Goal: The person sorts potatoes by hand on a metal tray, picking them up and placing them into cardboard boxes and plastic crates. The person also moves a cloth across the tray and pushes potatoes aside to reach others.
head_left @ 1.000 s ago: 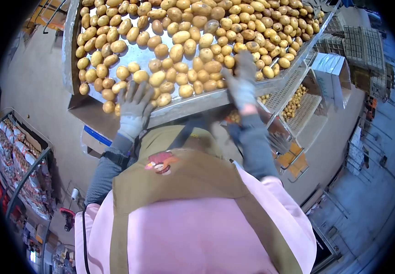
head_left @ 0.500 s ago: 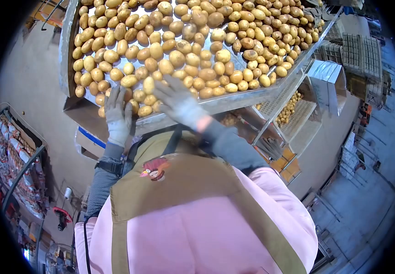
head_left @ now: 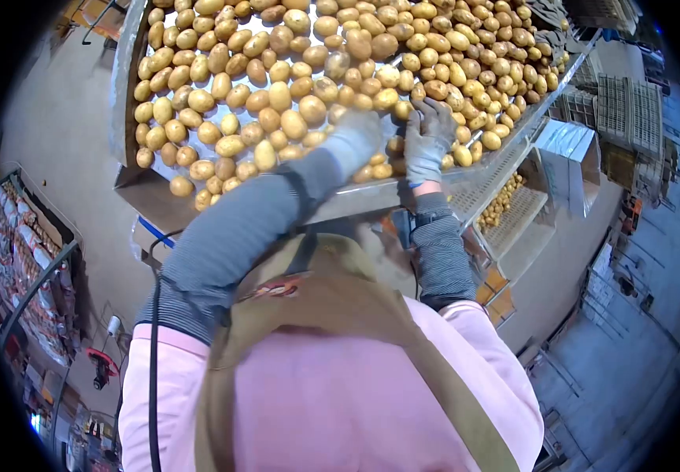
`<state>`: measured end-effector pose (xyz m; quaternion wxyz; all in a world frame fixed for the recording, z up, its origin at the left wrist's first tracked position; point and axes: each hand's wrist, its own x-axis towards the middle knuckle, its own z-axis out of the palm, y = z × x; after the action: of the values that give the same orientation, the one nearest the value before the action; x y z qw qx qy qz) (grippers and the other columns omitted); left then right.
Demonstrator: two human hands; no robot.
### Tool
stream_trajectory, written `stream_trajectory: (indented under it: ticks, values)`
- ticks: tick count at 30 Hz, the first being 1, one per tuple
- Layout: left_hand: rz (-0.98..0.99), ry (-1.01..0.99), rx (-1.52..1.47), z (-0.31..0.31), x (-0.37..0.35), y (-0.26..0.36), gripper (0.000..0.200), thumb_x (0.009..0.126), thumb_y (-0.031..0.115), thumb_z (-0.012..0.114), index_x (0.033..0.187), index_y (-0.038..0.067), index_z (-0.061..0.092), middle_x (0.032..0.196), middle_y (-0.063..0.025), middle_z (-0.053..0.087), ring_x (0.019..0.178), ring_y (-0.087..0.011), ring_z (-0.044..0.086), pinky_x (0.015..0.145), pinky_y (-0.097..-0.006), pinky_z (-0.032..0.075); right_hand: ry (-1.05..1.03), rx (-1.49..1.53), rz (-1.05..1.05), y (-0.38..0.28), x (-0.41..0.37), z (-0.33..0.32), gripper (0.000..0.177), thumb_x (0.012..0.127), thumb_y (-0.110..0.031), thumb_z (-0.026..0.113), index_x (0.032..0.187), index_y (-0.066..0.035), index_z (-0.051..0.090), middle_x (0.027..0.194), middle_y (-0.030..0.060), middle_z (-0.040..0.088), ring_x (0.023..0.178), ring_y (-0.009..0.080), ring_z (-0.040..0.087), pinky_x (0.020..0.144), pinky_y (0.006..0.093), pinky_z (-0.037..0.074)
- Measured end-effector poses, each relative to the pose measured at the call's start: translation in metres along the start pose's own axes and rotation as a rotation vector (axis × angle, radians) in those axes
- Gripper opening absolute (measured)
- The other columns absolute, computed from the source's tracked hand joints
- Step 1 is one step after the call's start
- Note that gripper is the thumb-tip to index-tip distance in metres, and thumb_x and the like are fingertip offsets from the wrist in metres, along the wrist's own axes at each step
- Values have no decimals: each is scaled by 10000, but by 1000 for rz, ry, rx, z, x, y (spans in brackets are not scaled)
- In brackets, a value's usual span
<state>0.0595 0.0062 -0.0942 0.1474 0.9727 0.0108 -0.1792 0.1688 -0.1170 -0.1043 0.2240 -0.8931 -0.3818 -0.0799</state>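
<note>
Steel rims the sorting surface [head_left: 126, 94] at the upper left of the frame, and yellow-brown potatoes [head_left: 277, 94] cover it almost edge to edge across the top. My left sleeve [head_left: 230, 236] crosses up from the lower left. My left hand [head_left: 353, 140], in a grey glove, lies on the potatoes near the front rim. It is blurred, so I cannot tell whether its fingers hold a potato or only rest there. Just beside it is my right hand [head_left: 426, 141], gloved too, its fingers [head_left: 434, 114] spread and curved lightly over the heap, closed on nothing I can see.

I judge that I am midway through working over the potatoes by hand at the near rim. A pick from here would call for closing on one potato without nudging its neighbours over the edge. Lower right of the surface, a mesh tray [head_left: 527, 200] holds small potatoes [head_left: 500, 203], and a pale box [head_left: 568, 145] stands just beside it.
</note>
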Motion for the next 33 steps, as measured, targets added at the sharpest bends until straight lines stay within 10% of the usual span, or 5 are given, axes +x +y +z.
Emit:
stream_trajectory:
  ticks: [7, 14, 20, 26, 33]
  values:
    - [99, -301, 25, -43, -13, -4, 379, 758, 270, 760, 1103, 114, 737, 1148, -140, 701, 1082, -283, 667, 822, -388, 537, -142, 37, -496, -78, 98, 38, 262, 843, -257, 713, 1063, -115, 723, 1215, 98, 654, 1127, 319, 597, 1016, 433, 433]
    - [-503, 564, -1067, -10, -65, -77, 347, 836, 228, 708, 1126, 76, 595, 1029, -162, 642, 1005, -314, 655, 869, -395, 522, -238, -146, -103, 7, 41, 19, 252, 828, -279, 725, 1026, -124, 709, 964, 108, 660, 927, 320, 612, 857, 441, 489]
    - [-423, 311, -68, -50, 53, -123, 216, 869, 149, 611, 1041, 93, 727, 1063, -130, 731, 995, -304, 714, 790, -457, 584, -316, -177, -348, -57, 115, 33, 290, 886, -209, 658, 1170, -150, 672, 1041, 83, 696, 1055, 313, 632, 918, 405, 513]
    - [-438, 64, -172, -61, 71, -129, 261, 822, 156, 677, 1055, 54, 734, 1114, -185, 722, 1047, -308, 710, 818, -454, 583, -511, -597, -358, -62, 144, 58, 243, 963, -205, 526, 1186, -203, 622, 1039, 61, 677, 988, 265, 652, 739, 395, 532]
    - [-529, 547, -438, -50, 34, -133, 331, 879, 287, 644, 1139, 84, 617, 1140, -199, 658, 955, -339, 695, 822, -442, 558, -465, -227, -372, -44, 146, 80, 242, 948, -154, 538, 1173, -158, 626, 966, 132, 656, 901, 319, 685, 756, 418, 556]
